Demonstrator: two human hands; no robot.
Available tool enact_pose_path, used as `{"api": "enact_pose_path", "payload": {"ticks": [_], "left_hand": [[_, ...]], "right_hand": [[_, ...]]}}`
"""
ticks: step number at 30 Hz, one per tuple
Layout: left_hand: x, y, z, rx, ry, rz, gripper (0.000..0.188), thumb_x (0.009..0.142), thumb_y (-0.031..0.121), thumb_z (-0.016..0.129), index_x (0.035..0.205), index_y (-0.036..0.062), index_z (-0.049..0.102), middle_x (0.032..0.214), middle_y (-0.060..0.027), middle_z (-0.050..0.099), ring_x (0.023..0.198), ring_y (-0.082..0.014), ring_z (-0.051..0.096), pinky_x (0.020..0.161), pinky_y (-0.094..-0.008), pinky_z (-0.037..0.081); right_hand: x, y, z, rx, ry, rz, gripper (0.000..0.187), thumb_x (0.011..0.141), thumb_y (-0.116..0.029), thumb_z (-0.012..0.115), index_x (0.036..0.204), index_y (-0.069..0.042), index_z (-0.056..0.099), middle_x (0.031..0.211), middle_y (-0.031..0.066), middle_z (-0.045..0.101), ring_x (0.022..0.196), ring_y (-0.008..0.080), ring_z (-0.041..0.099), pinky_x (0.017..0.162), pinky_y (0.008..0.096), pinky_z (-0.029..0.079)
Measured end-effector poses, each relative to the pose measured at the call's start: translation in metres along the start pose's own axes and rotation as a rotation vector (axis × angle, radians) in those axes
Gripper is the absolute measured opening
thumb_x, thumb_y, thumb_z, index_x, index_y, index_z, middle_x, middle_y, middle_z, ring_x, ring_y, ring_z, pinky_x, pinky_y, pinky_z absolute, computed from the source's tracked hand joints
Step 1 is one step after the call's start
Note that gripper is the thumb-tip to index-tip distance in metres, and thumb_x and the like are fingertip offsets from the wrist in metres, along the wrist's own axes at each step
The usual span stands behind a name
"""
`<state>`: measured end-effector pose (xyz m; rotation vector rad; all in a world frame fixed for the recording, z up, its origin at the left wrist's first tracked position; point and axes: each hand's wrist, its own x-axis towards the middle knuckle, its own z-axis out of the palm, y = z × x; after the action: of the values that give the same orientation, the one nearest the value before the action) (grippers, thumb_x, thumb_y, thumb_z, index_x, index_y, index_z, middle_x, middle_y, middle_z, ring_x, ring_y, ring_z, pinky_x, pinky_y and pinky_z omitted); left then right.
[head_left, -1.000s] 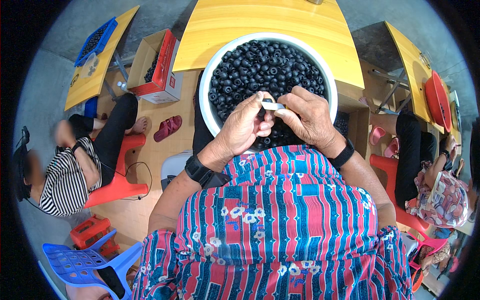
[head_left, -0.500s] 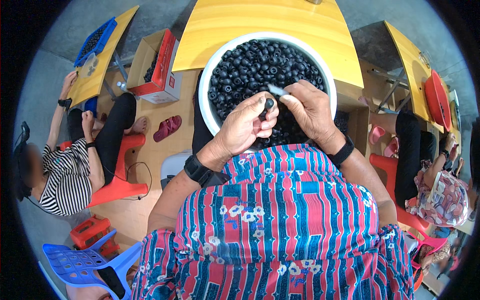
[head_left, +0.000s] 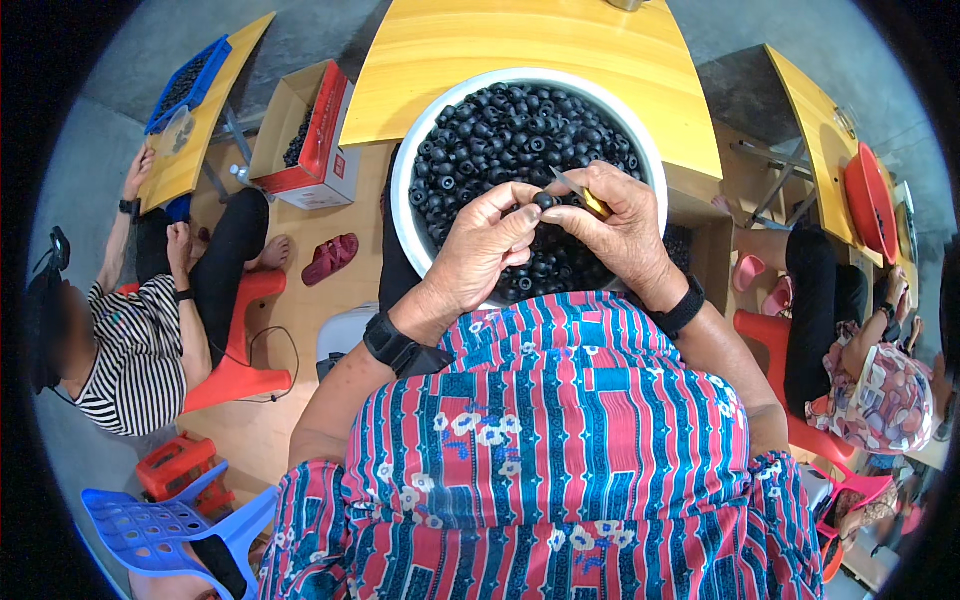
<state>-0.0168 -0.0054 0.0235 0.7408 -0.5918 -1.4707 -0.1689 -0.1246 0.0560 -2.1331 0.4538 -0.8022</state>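
My left hand (head_left: 482, 246) pinches a small round black piece (head_left: 544, 200) between thumb and fingertips. In my right hand (head_left: 622, 222) is a small knife (head_left: 595, 204) with a yellow handle. Its short blade points up and left, just above the black piece, and my right thumb comes close to the piece or touches it. Both hands are over a wide pale basin (head_left: 404, 205), filled with many similar black pieces (head_left: 500, 140), some showing a round hole.
The basin stands against a yellow table (head_left: 520, 38). An open carton (head_left: 318, 150) holding black pieces is at the left. One person (head_left: 140, 340) sits at left, another (head_left: 880, 380) at right. A red basin (head_left: 872, 205) rests on the right table.
My right hand has turned, so the knife's yellow handle now shows. The black piece has come up to my left fingertips, and the two hands are closer together.
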Motion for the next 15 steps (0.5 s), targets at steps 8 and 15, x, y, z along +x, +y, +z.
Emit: {"api": "enact_pose_path", "payload": {"ticks": [8,15], "left_hand": [[-0.0002,0.001,0.0034,-0.013,0.077,-0.01,0.016,0.095,0.014,0.063,0.107,0.0041,0.059,0.079,0.0053,0.047,0.063,-0.0014,0.038,0.052,-0.0169,0.033],[0.0001,-0.0023,-0.0008,-0.1,0.051,-0.053,0.017,0.094,0.012,0.063,0.108,0.0036,0.06,0.081,0.0039,0.051,0.064,-0.0017,0.042,0.052,-0.0167,0.035]], "right_hand": [[0.0,0.0,-0.0022,0.021,-0.007,-0.001,0.024,0.074,-0.015,0.08,0.094,-0.005,0.072,0.086,0.0102,0.069,0.079,0.0224,0.067,0.071,0.0315,0.052],[-0.0015,0.0043,-0.0025,0.086,-0.066,-0.002,0.023,0.077,-0.013,0.078,0.096,-0.004,0.07,0.087,0.0094,0.069,0.08,0.0211,0.067,0.072,0.0302,0.052]]}}
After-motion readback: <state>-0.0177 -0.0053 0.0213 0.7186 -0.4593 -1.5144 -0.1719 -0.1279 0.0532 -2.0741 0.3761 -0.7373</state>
